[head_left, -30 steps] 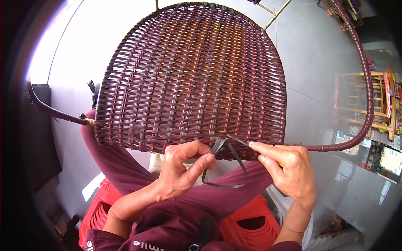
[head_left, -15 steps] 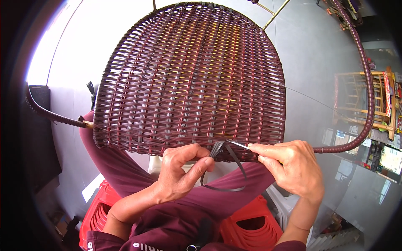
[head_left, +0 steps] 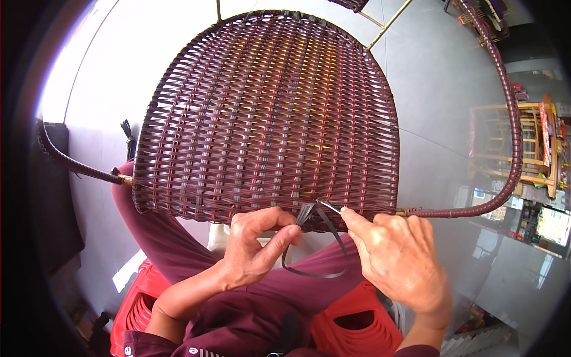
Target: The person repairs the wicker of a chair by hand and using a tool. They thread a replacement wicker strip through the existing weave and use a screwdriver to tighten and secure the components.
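A maroon woven chair seat [head_left: 267, 125] lies across my lap, its near edge toward my hands. At that edge a folded bunch of flat dark strip [head_left: 306, 214] comes out of the weave, and a loop of the strip [head_left: 324, 275] hangs below. My left hand [head_left: 253, 247] is closed, thumb and forefinger pinching the strip beside the bunch. Just to the right, my right hand [head_left: 401, 262] grips a slim metal pick [head_left: 331, 207], forefinger stretched along it. The pick's tip touches the weave by the bunch; its handle is hidden in the palm.
Wrapped curved frame arms stand at the left [head_left: 83, 166] and right [head_left: 515, 131] of the seat. Red plastic stools [head_left: 357, 324] are beneath me. A wooden rack [head_left: 535, 143] stands at the right. A tied dark bundle [head_left: 128, 140] lies on the grey floor at the left.
My right hand has shifted left, and its forefinger now points along the pick toward the weave. The seat has moved slightly down and left in view. My left hand keeps its pinch.
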The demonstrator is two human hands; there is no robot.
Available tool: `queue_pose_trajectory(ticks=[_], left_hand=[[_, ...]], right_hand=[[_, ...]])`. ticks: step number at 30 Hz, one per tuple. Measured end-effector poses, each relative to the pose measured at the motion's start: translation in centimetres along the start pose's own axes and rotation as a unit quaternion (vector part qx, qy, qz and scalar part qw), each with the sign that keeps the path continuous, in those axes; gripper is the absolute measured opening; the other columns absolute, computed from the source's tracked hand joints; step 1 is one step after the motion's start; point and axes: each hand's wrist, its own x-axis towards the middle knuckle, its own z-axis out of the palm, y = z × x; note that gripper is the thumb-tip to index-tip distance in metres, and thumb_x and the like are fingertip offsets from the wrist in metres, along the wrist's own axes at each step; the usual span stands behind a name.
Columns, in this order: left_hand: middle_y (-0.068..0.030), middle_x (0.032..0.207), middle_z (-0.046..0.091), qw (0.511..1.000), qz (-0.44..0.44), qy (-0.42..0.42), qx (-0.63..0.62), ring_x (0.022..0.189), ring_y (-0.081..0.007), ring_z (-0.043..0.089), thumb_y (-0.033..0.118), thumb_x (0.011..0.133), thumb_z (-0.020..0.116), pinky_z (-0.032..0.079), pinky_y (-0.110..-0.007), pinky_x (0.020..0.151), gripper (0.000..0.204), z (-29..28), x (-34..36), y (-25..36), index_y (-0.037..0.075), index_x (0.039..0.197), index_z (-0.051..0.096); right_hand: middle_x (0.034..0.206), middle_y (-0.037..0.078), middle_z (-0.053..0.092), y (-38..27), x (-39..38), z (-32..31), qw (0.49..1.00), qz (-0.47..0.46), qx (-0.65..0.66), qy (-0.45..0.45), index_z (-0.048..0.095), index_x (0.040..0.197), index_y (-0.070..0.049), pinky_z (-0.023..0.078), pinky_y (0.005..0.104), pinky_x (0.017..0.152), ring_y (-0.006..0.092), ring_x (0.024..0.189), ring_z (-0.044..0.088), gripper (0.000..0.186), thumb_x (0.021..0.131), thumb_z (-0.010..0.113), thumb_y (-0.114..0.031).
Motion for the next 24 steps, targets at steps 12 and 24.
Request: queue_pose_trajectory(ticks=[12, 24], left_hand=[[-0.0085, 0.068, 0.065, 0.999, 0.032, 0.005, 0.005, 0.06, -0.0169, 0.064, 0.009, 0.087, 0.061, 0.049, -0.027, 0.057, 0.014, 0.3, 0.1, -0.2, -0.001, 0.078, 0.061], [-0.0084, 0.07, 0.067, 0.999, 0.029, 0.001, 0.016, 0.062, -0.0144, 0.064, 0.012, 0.09, 0.06, 0.049, -0.026, 0.059, 0.02, 0.3, -0.1, -0.6, -0.001, 0.075, 0.059]], right_hand=[[0.076, 0.01, 0.067, 2.9, 4.1, -2.4, 0.992, -0.053, 0.11, -0.017, 0.071, 0.096, -0.014, 0.044, 0.0398, 0.074, 0.0304, 0.077, 0.061, 0.019, 0.084, 0.057, -0.017], [0.065, 0.006, 0.056, -0.1, 0.7, -0.2, 0.997, 0.037, 0.054, -0.033, 0.066, 0.108, -0.01, 0.043, 0.0379, 0.061, 0.0253, 0.06, 0.054, 0.026, 0.083, 0.063, -0.016]])
